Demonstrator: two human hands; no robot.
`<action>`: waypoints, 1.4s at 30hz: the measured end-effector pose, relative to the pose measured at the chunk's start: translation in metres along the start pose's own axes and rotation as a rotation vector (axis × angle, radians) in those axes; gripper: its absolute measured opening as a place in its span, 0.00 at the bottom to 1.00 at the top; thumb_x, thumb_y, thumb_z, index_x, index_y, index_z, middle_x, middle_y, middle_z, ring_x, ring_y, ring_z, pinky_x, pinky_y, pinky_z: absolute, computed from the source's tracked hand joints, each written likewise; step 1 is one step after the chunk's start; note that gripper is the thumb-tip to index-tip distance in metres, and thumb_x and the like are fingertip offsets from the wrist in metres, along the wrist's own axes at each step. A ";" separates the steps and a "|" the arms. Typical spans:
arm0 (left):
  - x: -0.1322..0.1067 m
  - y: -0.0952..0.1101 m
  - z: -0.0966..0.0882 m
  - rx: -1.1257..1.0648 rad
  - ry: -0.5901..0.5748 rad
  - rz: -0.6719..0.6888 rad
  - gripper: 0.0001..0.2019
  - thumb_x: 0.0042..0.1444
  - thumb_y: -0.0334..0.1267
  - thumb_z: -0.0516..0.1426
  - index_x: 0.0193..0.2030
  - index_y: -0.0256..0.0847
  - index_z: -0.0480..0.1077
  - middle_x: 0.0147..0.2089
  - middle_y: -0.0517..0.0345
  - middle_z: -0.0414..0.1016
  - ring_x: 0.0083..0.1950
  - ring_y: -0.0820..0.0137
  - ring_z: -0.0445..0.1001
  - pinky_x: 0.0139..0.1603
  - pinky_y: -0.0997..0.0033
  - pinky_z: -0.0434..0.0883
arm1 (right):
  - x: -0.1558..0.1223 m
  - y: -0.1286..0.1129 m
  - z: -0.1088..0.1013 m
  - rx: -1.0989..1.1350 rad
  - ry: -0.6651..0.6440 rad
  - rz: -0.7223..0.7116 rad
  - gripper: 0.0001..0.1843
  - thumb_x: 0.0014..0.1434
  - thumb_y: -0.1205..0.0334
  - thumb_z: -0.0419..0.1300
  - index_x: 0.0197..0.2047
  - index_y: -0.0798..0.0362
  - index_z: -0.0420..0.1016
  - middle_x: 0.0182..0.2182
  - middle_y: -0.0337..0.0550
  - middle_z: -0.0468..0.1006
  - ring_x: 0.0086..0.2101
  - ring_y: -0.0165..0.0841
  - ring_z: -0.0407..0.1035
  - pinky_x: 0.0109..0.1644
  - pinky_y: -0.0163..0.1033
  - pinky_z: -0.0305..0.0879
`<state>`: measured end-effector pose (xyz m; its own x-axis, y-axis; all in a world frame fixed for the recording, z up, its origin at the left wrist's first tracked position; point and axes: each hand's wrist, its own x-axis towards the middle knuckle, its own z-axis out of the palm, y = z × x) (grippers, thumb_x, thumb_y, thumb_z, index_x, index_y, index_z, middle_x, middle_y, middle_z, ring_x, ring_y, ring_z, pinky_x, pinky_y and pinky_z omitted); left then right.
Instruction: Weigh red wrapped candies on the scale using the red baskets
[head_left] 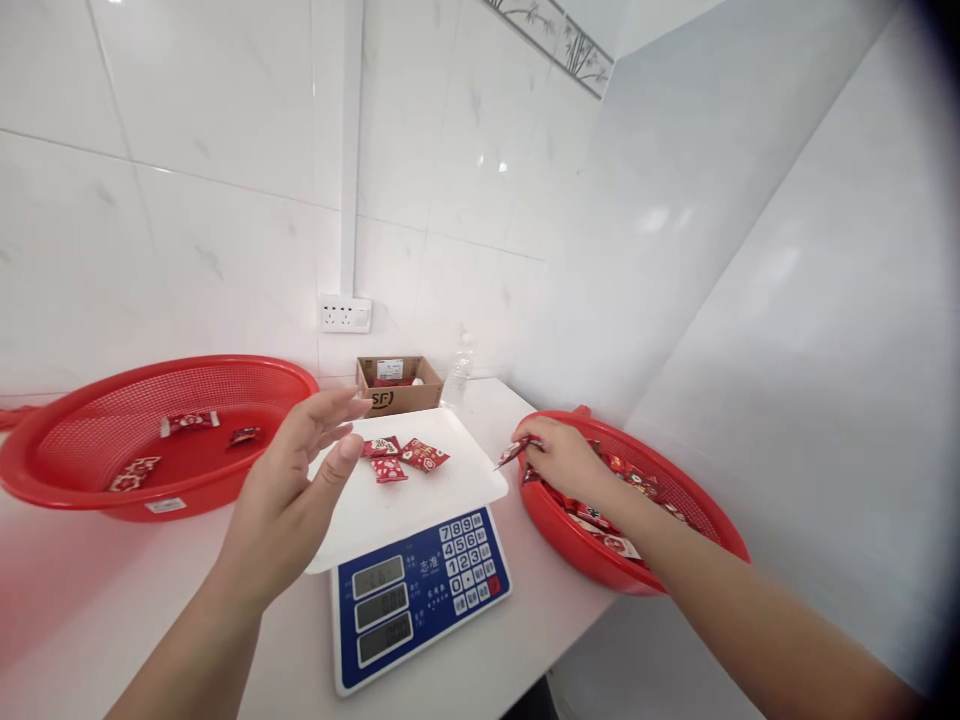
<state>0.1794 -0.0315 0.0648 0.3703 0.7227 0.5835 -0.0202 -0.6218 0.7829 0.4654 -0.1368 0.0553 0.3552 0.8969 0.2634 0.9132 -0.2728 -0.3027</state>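
Note:
My left hand [304, 490] hovers over the left edge of the scale's white tray [450, 500], fingers apart and nothing in them. Several red wrapped candies [424, 455] lie together on that tray. Over the near-left rim of the right red basket [712, 530], my right hand [559, 455] pinches a small red candy packet [517, 451] by one end. More red packets [622, 545] fill this basket beneath my right hand and forearm. The blue digital scale [424, 600] has a keypad and three small displays.
At the left stands a larger red basket [292, 372] with a few red packets [189, 423] inside. A small cardboard box [405, 397] and a clear plastic bottle [460, 368] stand behind the scale. A wall socket [345, 314] is above the table [547, 640].

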 end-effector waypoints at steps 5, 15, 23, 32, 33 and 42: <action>-0.001 0.005 -0.005 -0.008 0.018 0.017 0.19 0.60 0.50 0.51 0.55 0.46 0.62 0.53 0.52 0.71 0.56 0.63 0.69 0.56 0.60 0.69 | 0.012 -0.052 0.040 -0.133 -0.129 -0.172 0.13 0.55 0.72 0.48 0.36 0.52 0.72 0.37 0.42 0.74 0.34 0.32 0.71 0.35 0.34 0.61; -0.002 0.006 -0.010 -0.047 0.026 0.037 0.18 0.59 0.49 0.53 0.54 0.48 0.63 0.53 0.54 0.71 0.55 0.64 0.69 0.55 0.60 0.69 | 0.013 -0.073 0.058 -0.354 -0.235 -0.190 0.19 0.59 0.72 0.46 0.47 0.50 0.72 0.41 0.47 0.72 0.40 0.37 0.69 0.34 0.36 0.57; 0.000 0.002 -0.007 -0.046 0.000 0.051 0.16 0.59 0.48 0.53 0.53 0.51 0.63 0.53 0.57 0.71 0.56 0.65 0.68 0.56 0.60 0.68 | 0.003 -0.079 0.037 -0.339 -0.330 -0.223 0.15 0.63 0.65 0.46 0.42 0.50 0.74 0.41 0.44 0.74 0.38 0.35 0.71 0.32 0.36 0.55; 0.000 0.001 -0.004 -0.011 -0.049 0.005 0.18 0.59 0.51 0.52 0.54 0.50 0.62 0.54 0.55 0.71 0.56 0.61 0.68 0.54 0.57 0.69 | 0.021 -0.088 0.047 -0.350 -0.506 -0.282 0.10 0.55 0.65 0.55 0.32 0.51 0.78 0.37 0.45 0.78 0.36 0.37 0.71 0.31 0.35 0.54; 0.000 0.001 -0.003 -0.007 -0.051 -0.002 0.18 0.59 0.51 0.52 0.54 0.51 0.62 0.54 0.55 0.70 0.57 0.61 0.68 0.54 0.57 0.69 | 0.024 -0.089 0.048 -0.351 -0.514 -0.290 0.10 0.55 0.65 0.55 0.32 0.51 0.79 0.36 0.45 0.78 0.36 0.37 0.71 0.31 0.35 0.55; 0.000 0.001 -0.004 -0.002 -0.061 -0.009 0.18 0.59 0.51 0.52 0.54 0.50 0.62 0.54 0.53 0.70 0.59 0.60 0.66 0.55 0.57 0.68 | 0.028 -0.101 0.038 -0.326 -0.539 -0.338 0.15 0.56 0.65 0.54 0.43 0.46 0.77 0.42 0.40 0.78 0.41 0.34 0.71 0.37 0.33 0.59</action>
<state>0.1755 -0.0306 0.0665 0.4264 0.7085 0.5623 -0.0187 -0.6147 0.7886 0.3758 -0.0704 0.0581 -0.0287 0.9749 -0.2209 0.9990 0.0355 0.0272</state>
